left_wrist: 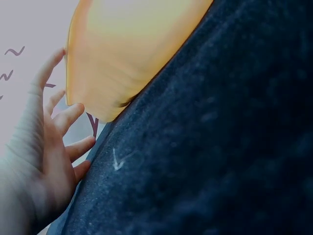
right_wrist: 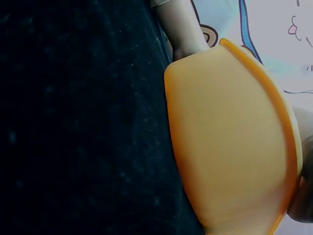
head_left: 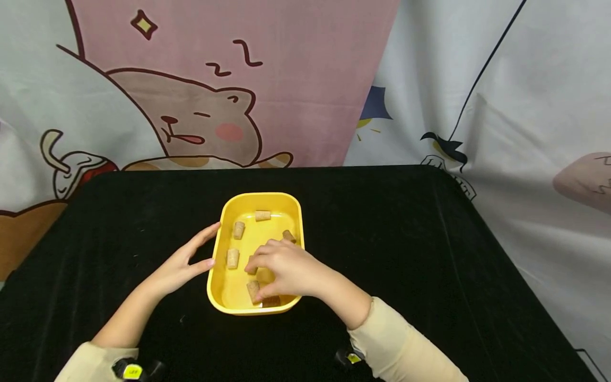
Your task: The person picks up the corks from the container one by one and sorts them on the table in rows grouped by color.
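Note:
A yellow plastic tub (head_left: 216,286) with rounded corners stands on the black cloth, holding several corks. My left hand (head_left: 179,268) is at its left side, thumb and fingers spread, with fingertips at the rim; the left wrist view shows this hand (left_wrist: 54,152) beside the tub wall (left_wrist: 112,63). Inside the tub, my right hand (head_left: 291,270) reaches down from the right with thumb and fingers apart. Its index fingertip is by one cork (head_left: 251,267), and its thumb tip is by another cork (head_left: 253,289). The right wrist view shows mostly the tub's outer wall (right_wrist: 230,132).
Other corks lie in the tub: one at the far end (head_left: 262,215), one at the upper left (head_left: 238,229), one below it (head_left: 232,258). A cork (head_left: 288,235) lies by the right wall. Behind the black-covered table (head_left: 382,212) hangs a printed curtain (head_left: 305,79).

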Demonstrator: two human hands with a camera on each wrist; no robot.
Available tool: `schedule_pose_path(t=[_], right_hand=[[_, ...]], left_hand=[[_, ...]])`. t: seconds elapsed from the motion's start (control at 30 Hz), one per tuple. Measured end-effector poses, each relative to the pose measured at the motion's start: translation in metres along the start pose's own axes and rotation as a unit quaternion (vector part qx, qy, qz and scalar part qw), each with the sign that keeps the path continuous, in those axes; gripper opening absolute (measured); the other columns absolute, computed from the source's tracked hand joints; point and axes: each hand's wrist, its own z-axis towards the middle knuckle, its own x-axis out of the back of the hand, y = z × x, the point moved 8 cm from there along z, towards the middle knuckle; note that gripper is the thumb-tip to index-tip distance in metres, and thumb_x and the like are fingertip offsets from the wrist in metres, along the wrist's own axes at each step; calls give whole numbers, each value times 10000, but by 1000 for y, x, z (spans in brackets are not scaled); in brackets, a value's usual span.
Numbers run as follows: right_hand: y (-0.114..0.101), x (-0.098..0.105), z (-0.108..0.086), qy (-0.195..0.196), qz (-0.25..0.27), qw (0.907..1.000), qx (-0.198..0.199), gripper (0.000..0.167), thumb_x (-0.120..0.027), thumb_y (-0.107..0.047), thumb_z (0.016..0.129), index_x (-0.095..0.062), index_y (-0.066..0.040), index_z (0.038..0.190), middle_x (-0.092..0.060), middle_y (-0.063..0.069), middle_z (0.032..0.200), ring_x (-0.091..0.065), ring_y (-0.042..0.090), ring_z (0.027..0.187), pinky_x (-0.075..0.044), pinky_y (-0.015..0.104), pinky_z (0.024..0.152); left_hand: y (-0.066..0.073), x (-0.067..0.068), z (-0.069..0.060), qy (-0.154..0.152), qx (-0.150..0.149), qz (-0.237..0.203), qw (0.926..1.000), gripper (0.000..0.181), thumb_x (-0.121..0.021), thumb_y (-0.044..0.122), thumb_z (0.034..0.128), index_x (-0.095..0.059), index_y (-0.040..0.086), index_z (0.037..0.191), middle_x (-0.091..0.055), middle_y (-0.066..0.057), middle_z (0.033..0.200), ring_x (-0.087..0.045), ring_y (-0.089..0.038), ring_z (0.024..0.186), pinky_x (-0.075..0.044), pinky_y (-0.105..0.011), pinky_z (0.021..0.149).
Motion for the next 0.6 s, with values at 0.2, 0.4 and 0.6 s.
schedule_pose_path(t=[0.2,0.4,0.6], right_hand=[[-1,-3,1,-6,-279,9996,7,437,-760,-505,759,-703,-231,1095,-630,-142,1093,-506,70,1028,-281,526,1054],[-2,-6,2,-204,-440,9988,-80,423,-761,-497,763,-701,-253,1103,-624,-174,1107,-501,64,1027,-225,579,1069],[-1,-10,2,-368,-621,9973,-158,428,-767,-490,754,-691,-272,1115,-612,-189,1137,-495,53,1004,-255,525,1067]], left_hand=[[-1,-1,1,9,4,-106,9999,676,-547,131,953,-208,200,1534,-224,-163,1550,-170,-429,1391,-119,-751,980],[-2,-2,-1,-13,2,-184,9998,681,-539,120,954,-196,203,1536,-207,-160,1556,-154,-433,1394,-114,-762,968],[-2,-2,0,-20,26,-188,9998,688,-540,126,952,-190,215,1538,-201,-166,1556,-149,-439,1393,-109,-765,965]])
